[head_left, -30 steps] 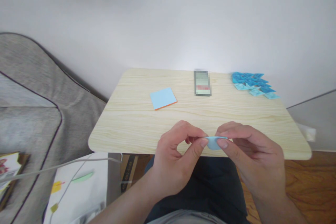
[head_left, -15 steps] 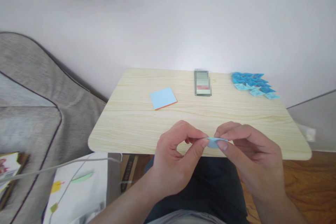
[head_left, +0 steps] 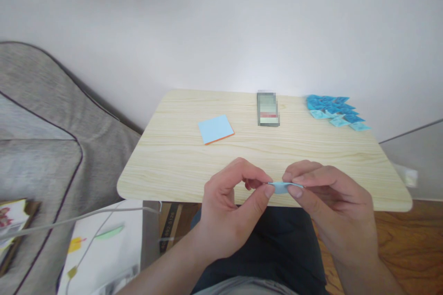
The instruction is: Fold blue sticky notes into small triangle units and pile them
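Observation:
Between my two hands, over the front edge of the table, is a small piece of folded light-blue paper [head_left: 281,188]. My left hand [head_left: 237,207] pinches its left end between thumb and forefinger. On the other side, my right hand [head_left: 337,207] grips the right end, thumb in front and fingers behind. The fingertips hide both ends of the paper. A stack of square paper [head_left: 216,129], light blue on top with an orange edge below, lies on the table left of centre. Several folded blue paper pieces [head_left: 334,109] sit grouped at the back right.
A phone [head_left: 268,109] with a blurred screen lies near the back edge of the wooden table [head_left: 166,147]. A grey sofa [head_left: 104,143] stands to the left. Below it, a pale cable [head_left: 104,214] crosses a white surface [head_left: 114,249]. The wall rises behind the table.
My left hand has shifted very slightly left, and a little more of the folded paper shows between the fingers. Both hands keep their pinch; the view has moved a touch.

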A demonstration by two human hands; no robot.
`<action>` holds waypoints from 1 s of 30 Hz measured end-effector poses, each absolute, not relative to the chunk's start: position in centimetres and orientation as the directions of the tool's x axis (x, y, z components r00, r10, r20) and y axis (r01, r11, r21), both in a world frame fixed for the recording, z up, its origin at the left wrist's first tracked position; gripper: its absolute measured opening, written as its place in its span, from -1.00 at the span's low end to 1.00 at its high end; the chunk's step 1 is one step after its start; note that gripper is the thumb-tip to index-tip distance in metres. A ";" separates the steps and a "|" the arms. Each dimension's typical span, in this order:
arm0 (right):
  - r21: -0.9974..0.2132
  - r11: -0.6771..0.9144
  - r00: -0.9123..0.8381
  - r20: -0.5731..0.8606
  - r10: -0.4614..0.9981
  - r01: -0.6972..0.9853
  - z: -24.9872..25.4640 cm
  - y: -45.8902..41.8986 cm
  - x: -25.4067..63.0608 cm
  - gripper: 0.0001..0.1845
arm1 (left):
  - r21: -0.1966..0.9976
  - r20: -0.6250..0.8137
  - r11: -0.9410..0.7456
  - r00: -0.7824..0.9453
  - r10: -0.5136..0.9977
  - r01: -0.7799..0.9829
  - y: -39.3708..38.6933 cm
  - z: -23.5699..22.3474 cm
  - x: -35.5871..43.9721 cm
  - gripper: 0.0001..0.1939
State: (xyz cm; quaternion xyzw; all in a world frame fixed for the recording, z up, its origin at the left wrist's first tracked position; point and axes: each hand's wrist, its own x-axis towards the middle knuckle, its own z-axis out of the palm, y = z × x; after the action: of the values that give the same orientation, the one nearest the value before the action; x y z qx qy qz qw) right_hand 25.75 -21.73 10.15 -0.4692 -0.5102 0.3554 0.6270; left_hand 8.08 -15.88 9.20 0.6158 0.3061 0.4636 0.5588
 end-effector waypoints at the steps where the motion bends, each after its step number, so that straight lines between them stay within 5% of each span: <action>1: -0.951 0.308 0.226 0.308 0.924 0.036 10.2 -21.7 25.8 -0.74 | 0.972 0.227 -0.185 0.377 0.898 -0.146 -15.9 9.2 8.1 -0.95; 15: -0.943 0.333 0.239 0.330 0.913 0.030 9.5 -21.3 25.8 -0.78 | 0.961 0.217 -0.124 0.398 0.891 -0.247 -15.8 9.4 7.9 -0.96; 24: -0.959 0.278 0.234 0.283 0.930 0.056 9.7 -21.3 26.1 -0.83 | 0.934 0.347 -0.348 0.440 0.828 -0.081 -14.4 9.2 8.2 -0.91; 30: -0.971 0.114 0.221 0.160 0.962 0.209 8.9 -21.3 26.1 -0.83 | 0.971 0.233 -0.188 0.402 0.885 -0.148 -14.0 8.6 8.2 -0.94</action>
State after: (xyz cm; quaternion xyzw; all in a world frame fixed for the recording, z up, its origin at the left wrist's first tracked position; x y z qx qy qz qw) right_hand 26.11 -21.34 8.95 -0.5663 -0.5168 0.3499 0.5384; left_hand 8.23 -13.99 8.62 0.6194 0.2976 0.4587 0.5634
